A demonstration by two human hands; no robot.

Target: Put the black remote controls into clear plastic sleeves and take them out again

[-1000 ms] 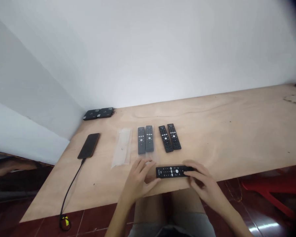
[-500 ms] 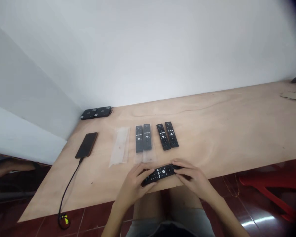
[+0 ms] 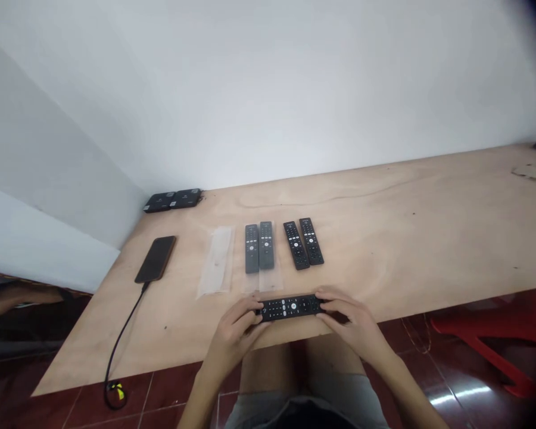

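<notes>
A black remote control lies crosswise near the table's front edge, its buttons facing up. My left hand pinches its left end, and my right hand grips the right end between thumb and fingers. Beyond them, two remotes in clear plastic sleeves, a left one and a right one, stand side by side. Two bare black remotes, one and another, lie to their right. An unfilled plastic sleeve rests flat on the left.
On the wooden table, a phone with a black cable lies at the left. Two black boxes sit by the wall. A red chair is at the lower right; part of a person shows at far left.
The held remote has turned to lie more level, its left end now less covered by my left hand. My left hand has shifted slightly left.
</notes>
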